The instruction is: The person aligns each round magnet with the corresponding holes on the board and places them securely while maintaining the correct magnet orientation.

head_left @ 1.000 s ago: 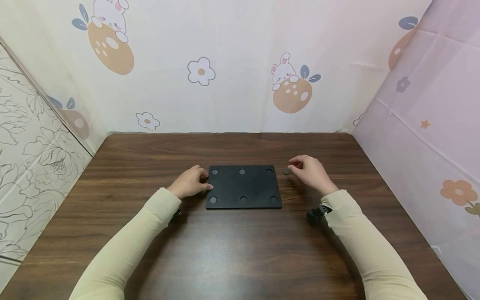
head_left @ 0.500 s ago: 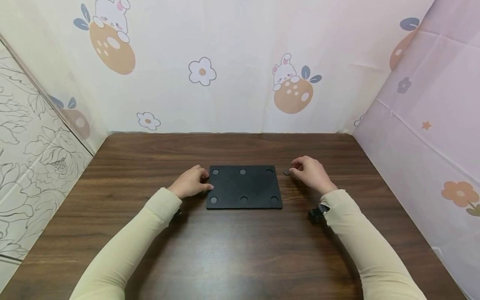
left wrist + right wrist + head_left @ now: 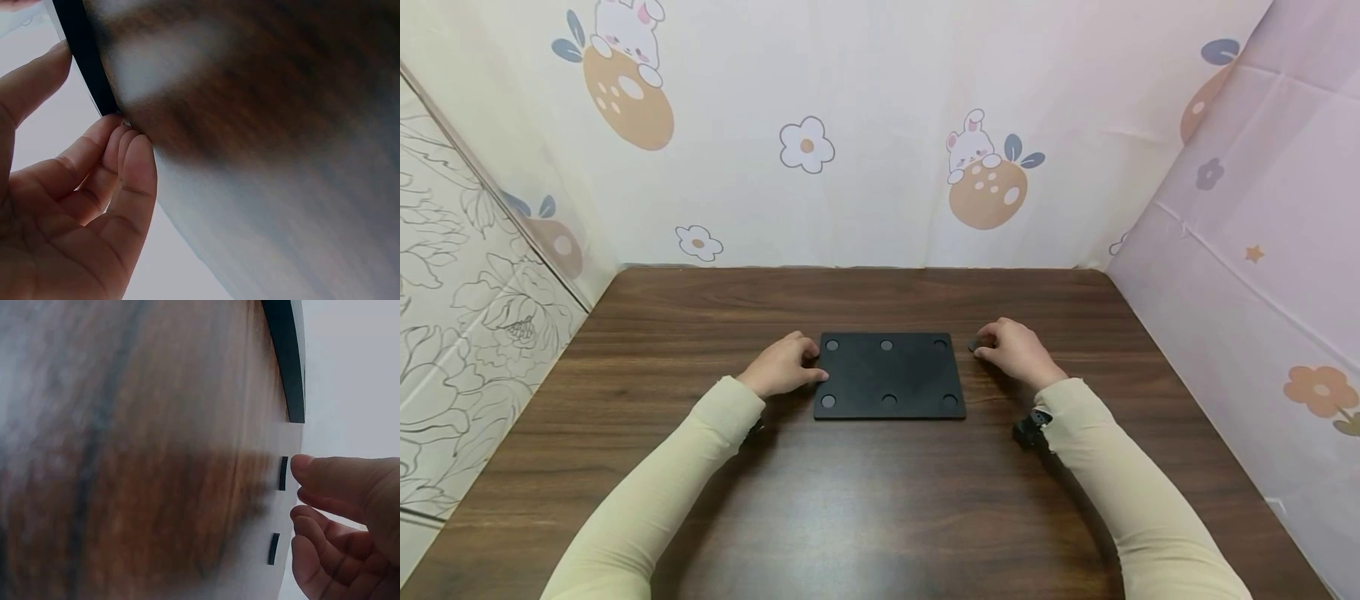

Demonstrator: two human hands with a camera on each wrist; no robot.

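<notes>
On the table lies a flat black board (image 3: 891, 375) with several round recesses. Three of them, two along the far edge and one at the near left, show grey discs. My left hand (image 3: 781, 367) grips the board's left edge, thumb over its top; in the left wrist view bent fingers (image 3: 134, 156) meet the corner of the board (image 3: 84, 56). Right of the board, my right hand (image 3: 1017, 352) is at a small dark disc (image 3: 973, 344). The right wrist view shows that disc (image 3: 283, 473) beside the thumb (image 3: 312, 470), with a second disc (image 3: 274, 549) near the fingers; contact is unclear.
The brown wooden table (image 3: 880, 500) extends around the board. Patterned curtains (image 3: 880, 208) stand behind it and at both sides. A black device (image 3: 1032, 427) is strapped at the right wrist.
My right hand has shifted slightly left and toward me, bringing its fingertips over the small disc. My left hand stays at the board's edge.
</notes>
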